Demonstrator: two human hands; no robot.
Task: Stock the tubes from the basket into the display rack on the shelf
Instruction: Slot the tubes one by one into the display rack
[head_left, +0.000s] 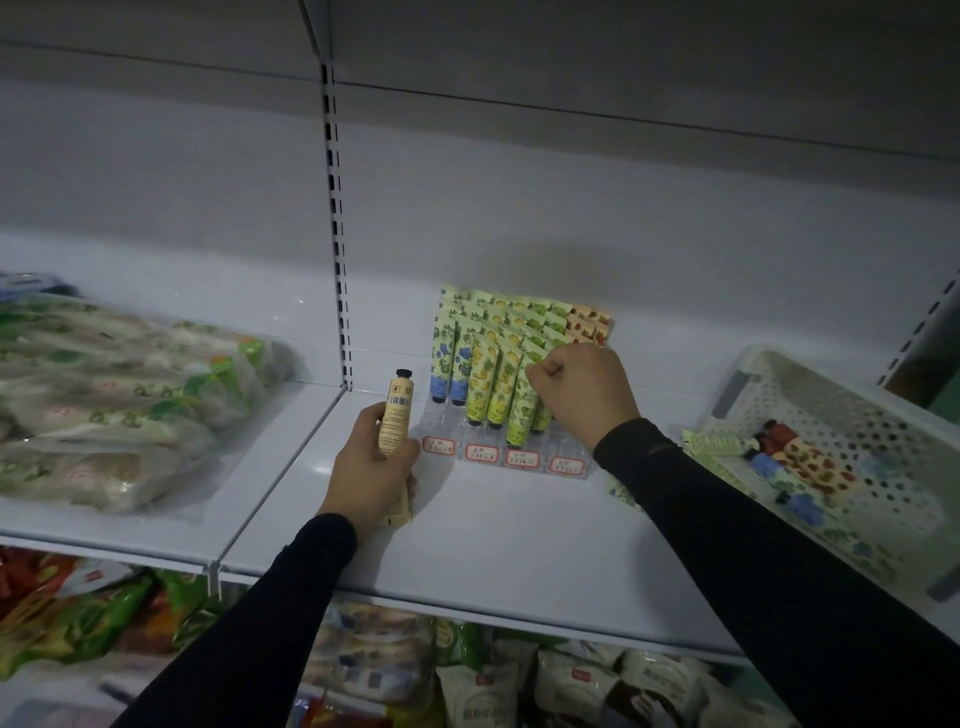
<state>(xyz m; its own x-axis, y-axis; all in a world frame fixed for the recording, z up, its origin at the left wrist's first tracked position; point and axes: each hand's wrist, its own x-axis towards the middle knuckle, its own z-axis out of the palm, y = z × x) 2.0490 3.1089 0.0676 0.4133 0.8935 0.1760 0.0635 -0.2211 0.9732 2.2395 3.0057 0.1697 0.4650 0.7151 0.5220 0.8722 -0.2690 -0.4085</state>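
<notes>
A clear display rack (519, 457) with red-bordered price labels stands on the white shelf (493, 540), holding several rows of patterned tubes (483, 384), blue, yellow, green and red. My left hand (371, 467) grips a cream tube with a black cap (396, 415), cap up, just left of the rack. My right hand (579, 392) is curled at the rack's right side, pinching the top of a green tube (522, 410). The white perforated basket (810, 400) sits at the right with several tubes (800, 457) inside.
Bagged goods in clear wrap (104, 395) lie on the left shelf section. A slotted upright (337, 234) divides the back panel. Snack packets (519, 675) fill the shelf below. One pale green tube (719, 442) lies beside the basket's near corner.
</notes>
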